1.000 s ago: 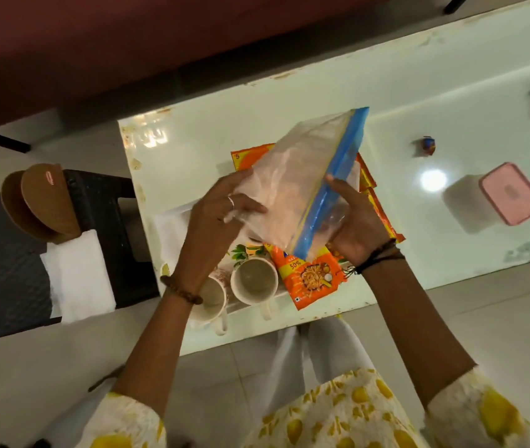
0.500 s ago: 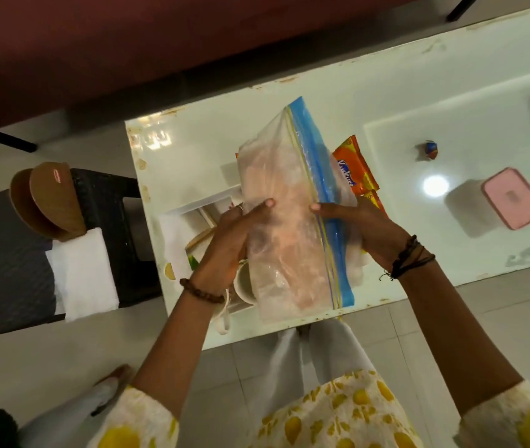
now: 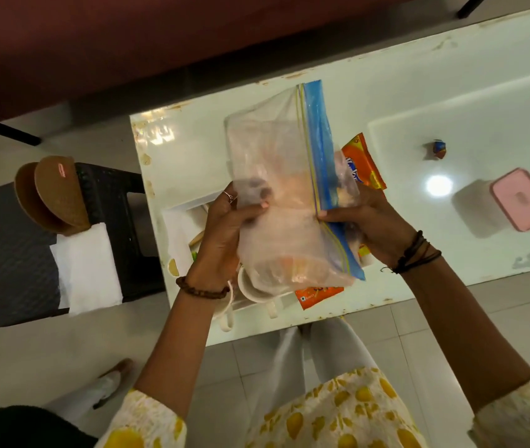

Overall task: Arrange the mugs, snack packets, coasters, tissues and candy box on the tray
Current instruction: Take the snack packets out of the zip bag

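1. Black woven stool [image 3: 14, 253] stands at far left, beside the table. It carries two brown coasters [image 3: 55, 192], overlapped at its far edge, and a white stack of tissues [image 3: 85, 270] just in front of them.
2. White glossy table [image 3: 419, 101] fills the upper right half of the view.
3. White tray [image 3: 176, 234] lies at the table's near left corner, largely covered by the arms and bag. Two white mugs [image 3: 250, 289] sit at its near edge, handles pointing toward the person.
4. Left hand [image 3: 225, 234] grasps the left side of a clear zip bag [image 3: 276, 176], thumb on the front face, fingers curled behind.
5. Zip bag is held above the tray, its blue seal strip along the right edge. Contents are blurred and cannot be identified.
6. Right hand [image 3: 364, 221] pinches the blue seal edge at mid-length.
7. Orange snack packets [image 3: 360, 163] lie on the tray under the bag, showing past its right and near edges.
8. Pink-lidded candy box [image 3: 522, 198] stands on the table at right, well apart from the tray.
9. Two wrapped candies [image 3: 439, 149] lie loose on the table beyond the box.
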Demonstrator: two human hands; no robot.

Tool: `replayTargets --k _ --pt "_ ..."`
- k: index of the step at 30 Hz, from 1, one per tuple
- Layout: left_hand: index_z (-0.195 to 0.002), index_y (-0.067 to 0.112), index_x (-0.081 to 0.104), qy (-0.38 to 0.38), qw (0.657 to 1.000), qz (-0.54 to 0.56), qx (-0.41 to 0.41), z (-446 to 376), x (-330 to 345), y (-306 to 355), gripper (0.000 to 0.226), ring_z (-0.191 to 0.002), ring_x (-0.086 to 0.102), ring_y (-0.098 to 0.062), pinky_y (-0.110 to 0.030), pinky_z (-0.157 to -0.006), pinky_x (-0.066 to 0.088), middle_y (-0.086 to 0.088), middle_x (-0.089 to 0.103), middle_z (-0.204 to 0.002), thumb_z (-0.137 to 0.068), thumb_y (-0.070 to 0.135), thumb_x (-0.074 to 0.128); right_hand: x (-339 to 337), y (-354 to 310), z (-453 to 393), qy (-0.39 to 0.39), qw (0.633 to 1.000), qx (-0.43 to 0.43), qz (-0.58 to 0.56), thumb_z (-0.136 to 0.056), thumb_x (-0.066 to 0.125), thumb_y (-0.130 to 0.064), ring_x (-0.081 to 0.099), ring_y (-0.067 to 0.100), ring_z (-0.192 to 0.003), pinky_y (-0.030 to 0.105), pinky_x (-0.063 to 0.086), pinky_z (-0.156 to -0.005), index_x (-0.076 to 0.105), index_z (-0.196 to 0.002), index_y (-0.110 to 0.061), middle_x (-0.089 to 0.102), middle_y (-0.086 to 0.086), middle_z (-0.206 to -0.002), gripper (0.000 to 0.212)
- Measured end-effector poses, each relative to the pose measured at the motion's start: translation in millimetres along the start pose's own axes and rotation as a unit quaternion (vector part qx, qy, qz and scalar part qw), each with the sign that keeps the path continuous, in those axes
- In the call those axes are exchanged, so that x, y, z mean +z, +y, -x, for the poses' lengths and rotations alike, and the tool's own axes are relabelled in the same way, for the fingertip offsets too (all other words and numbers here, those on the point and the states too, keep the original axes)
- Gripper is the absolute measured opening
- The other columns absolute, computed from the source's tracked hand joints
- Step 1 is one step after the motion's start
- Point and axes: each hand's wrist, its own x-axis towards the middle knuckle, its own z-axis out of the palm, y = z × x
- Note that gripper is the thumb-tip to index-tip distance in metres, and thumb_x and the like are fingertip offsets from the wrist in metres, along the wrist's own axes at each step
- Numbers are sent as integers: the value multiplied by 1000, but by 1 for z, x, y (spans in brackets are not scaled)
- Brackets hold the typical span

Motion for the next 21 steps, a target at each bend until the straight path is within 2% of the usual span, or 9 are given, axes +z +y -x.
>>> replayTargets --k 2,6,8,10,12,14,17,19,21 --pt "-95 1 54 -8 999 38 -6 0 2 1 20 -64 67 -5 -17 -64 55 6 70 -64 -85 -13 42 3 0 -4 -24 995 0 -94 -77 55 11 70 12 -79 24 58 -73 68 -98 -17 74 -2 -87 37" --pt "-91 13 55 -6 998 61 -6 -5 5 3 29 -73 64 -9 -23 -71 52 3 69 -75 -95 1 28 6 -2 -9 -48 980 16 -195 -70 54 -19 69 11 -78 22 58 -74 72 -80 -18 74 -6 -79 22" --pt "-88 17 56 0 1000 -6 15 -8 5 5 33 -73 61 -7 -24 -72 47 3 66 -77 -97 2 28 7 -1 -10 -25 974 49 -219 -64 61 -22 70 9 -72 20 58 -67 72 -81 -16 74 -6 -75 21" --pt "-74 24 62 -2 994 -97 59 -8 -1 10 48 -61 60 5 -17 -67 43 12 66 -63 -93 -9 33 2 -2 -10 -5 968 79 -240 -81 53 -17 69 6 -67 17 56 -60 67 -92 -15 73 -7 -72 18" --pt "-59 7 58 -65 973 -190 118 -12 -10 17 44 -72 60 13 -9 -73 44 8 67 -77 -82 -25 38 -8 -7 -10 7 964 103 -245 -90 39 -26 65 14 -78 26 53 -68 61 -98 -16 70 0 -84 25" --pt "-55 -1 51 -126 940 -279 154 -15 -18 26 35 -94 58 3 -14 -86 41 -6 61 -104 -70 -29 35 -16 -15 -12 22 974 127 -187 -83 42 -42 57 24 -95 35 45 -78 59 -105 -16 62 12 -108 39" --pt "-47 8 46 -174 891 -369 198 -18 -22 35 38 -92 53 12 -8 -83 36 -9 57 -112 -59 -23 29 -13 -24 -17 15 997 43 66 -84 46 -47 61 11 -102 28 52 -75 61 -103 -26 63 3 -120 31" --pt "-44 3 47 -200 874 -390 212 -19 -18 35 34 -88 54 14 -8 -81 38 -8 58 -110 -59 -23 31 -1 -33 -20 -81 981 -9 178 -72 60 -43 59 -2 -103 16 53 -77 57 -105 -36 61 -15 -113 33" --pt "-46 6 49 -204 871 -378 238 -18 -14 33 33 -83 55 11 -11 -77 39 -10 59 -109 -58 -19 32 16 -39 -23 -188 943 25 274 -69 71 -36 56 -18 -94 0 47 -73 51 -108 -42 57 -27 -106 45"
